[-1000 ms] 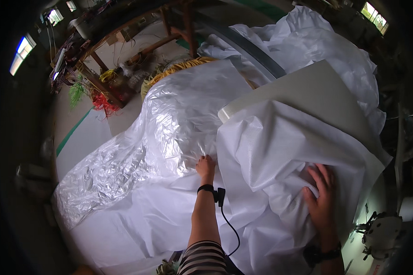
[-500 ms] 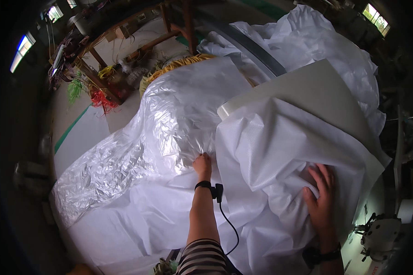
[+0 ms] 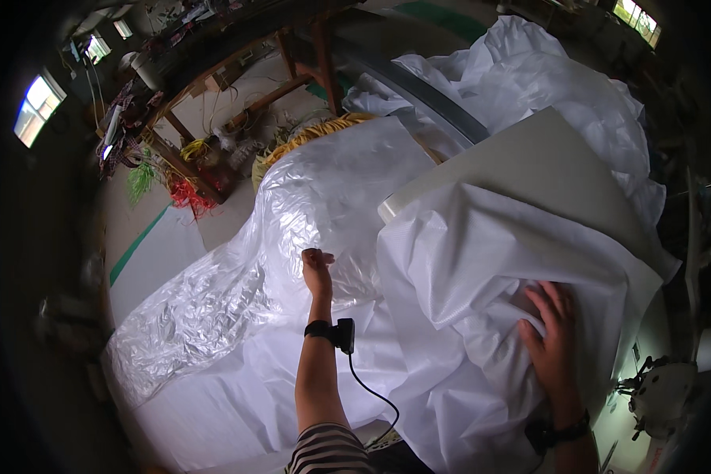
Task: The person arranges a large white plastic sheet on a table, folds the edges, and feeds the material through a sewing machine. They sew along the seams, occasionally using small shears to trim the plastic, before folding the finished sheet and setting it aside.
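My left hand (image 3: 317, 270) is over a crinkled, shiny clear plastic film (image 3: 288, 213), its fingers curled in and the thumb pointing right. Whether some film is caught in those fingers is hidden. My right hand (image 3: 554, 340) lies with fingers apart on a bunched white woven sheet (image 3: 442, 245), pressing nothing between them. That sheet spreads in folds under and between both arms. Its upper part lies against a pale grey-beige machine table (image 3: 521, 170).
A white sewing machine head (image 3: 663, 399) with a lit lamp stands at lower right. Behind the table, a dark curved bar (image 3: 434, 99) passes before a large heap of white sheeting (image 3: 545, 71). Yellow cord (image 3: 316, 134), red strands (image 3: 189, 196) and a wooden-legged bench (image 3: 324, 63) are farther back.
My left hand has moved left and slightly up over the film, and its thumb now stands away from the fingers. The film's creases around it have shifted. My right hand stays nearly still.
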Motion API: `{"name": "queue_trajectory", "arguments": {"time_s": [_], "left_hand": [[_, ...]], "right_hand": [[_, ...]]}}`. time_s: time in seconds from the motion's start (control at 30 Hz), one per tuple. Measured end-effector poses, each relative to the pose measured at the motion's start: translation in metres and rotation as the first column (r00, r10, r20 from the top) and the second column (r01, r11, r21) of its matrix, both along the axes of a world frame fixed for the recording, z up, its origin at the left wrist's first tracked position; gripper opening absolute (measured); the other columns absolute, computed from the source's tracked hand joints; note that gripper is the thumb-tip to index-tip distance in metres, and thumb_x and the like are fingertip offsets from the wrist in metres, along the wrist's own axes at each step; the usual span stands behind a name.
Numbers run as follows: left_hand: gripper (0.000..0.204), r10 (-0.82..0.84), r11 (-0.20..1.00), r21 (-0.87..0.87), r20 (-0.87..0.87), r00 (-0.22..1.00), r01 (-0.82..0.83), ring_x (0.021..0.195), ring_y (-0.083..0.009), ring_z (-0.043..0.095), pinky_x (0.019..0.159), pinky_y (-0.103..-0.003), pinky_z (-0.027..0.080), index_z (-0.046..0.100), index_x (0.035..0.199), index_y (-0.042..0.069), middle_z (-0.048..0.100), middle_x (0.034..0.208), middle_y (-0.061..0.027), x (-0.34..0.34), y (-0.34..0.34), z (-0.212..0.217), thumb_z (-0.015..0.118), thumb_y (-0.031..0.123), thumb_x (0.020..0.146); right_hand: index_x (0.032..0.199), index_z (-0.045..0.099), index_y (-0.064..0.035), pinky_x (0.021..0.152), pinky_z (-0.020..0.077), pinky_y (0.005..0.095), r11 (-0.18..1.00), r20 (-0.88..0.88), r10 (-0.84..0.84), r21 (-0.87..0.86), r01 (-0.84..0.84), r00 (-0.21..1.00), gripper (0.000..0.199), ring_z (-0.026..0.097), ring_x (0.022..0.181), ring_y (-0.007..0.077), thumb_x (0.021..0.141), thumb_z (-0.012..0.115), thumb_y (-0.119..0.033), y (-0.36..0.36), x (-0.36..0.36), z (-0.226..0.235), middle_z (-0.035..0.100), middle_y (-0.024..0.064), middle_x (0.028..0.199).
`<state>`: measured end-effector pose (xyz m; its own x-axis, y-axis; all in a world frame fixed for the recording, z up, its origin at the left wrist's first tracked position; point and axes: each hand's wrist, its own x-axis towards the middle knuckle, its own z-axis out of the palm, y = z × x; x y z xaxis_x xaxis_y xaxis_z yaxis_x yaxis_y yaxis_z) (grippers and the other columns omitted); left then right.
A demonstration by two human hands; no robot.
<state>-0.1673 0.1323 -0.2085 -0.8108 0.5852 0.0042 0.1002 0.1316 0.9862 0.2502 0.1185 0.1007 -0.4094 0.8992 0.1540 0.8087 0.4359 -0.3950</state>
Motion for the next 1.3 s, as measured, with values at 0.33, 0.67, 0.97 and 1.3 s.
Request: {"name": "queue_trajectory", "arguments": {"time_s": [0.33, 0.67, 0.97, 1.3], "left_hand": [[0.009, 0.021, 0.991, 0.129, -0.379, 0.925, 0.03, 0.07, -0.0184, 0.066, 0.067, -0.031, 0.051, 0.049, 0.095, 0.002, 0.065, 0.077, -0.0101, -0.057, -0.082, 0.166, 0.05, 0.009, 0.1], [0.018, -0.387, 0.91, 0.099, -0.153, 0.909, 0.403, 0.068, -0.018, 0.07, 0.057, -0.026, 0.05, 0.047, 0.1, 0.005, 0.072, 0.085, -0.0136, -0.008, -0.13, 0.295, 0.046, 0.022, 0.104], [0.021, -0.661, 0.747, 0.337, 0.467, 0.587, 0.573, 0.077, -0.0073, 0.057, 0.069, -0.02, 0.046, 0.052, 0.092, 0.006, 0.055, 0.082, 0.0022, 0.093, -0.246, 0.304, 0.052, 0.024, 0.104], [0.012, -0.743, -0.252, -0.299, 0.669, 0.014, 0.92, 0.087, -0.0108, 0.063, 0.083, -0.028, 0.049, 0.061, 0.102, 0.004, 0.067, 0.093, -0.0023, 0.102, -0.33, 0.34, 0.059, 0.015, 0.098]], "right_hand": [[0.125, 0.06, -0.0052, 0.113, 0.0286, 0.0503, 0.995, -0.077, 0.061, 0.086, -0.055, 0.995, 0.042, 0.042, 0.132, 0.0358, 0.086, 0.066, -0.019, -0.006, 0.004, -0.001, 0.048, 0.0131, 0.14], [0.132, 0.052, -0.0039, 0.113, 0.0314, 0.0432, 0.987, 0.104, 0.086, 0.126, -0.099, 0.991, 0.051, 0.041, 0.135, 0.0334, 0.089, 0.066, -0.028, -0.033, 0.028, 0.058, 0.047, 0.0148, 0.142], [0.142, 0.043, -0.0032, 0.107, 0.0425, 0.0374, -0.069, -0.602, -0.344, -0.749, -0.659, 0.72, 0.066, 0.053, 0.127, 0.0207, 0.102, 0.038, -0.055, -0.189, -0.079, 0.031, 0.054, 0.011, 0.14], [0.126, 0.058, -0.0062, 0.078, 0.0532, 0.0268, 0.691, -0.791, -0.611, -0.519, -0.503, -0.023, 0.032, 0.063, 0.09, 0.0116, 0.095, 0.064, -0.013, -0.163, -0.088, 0.001, 0.066, 0.0044, 0.108]]}}
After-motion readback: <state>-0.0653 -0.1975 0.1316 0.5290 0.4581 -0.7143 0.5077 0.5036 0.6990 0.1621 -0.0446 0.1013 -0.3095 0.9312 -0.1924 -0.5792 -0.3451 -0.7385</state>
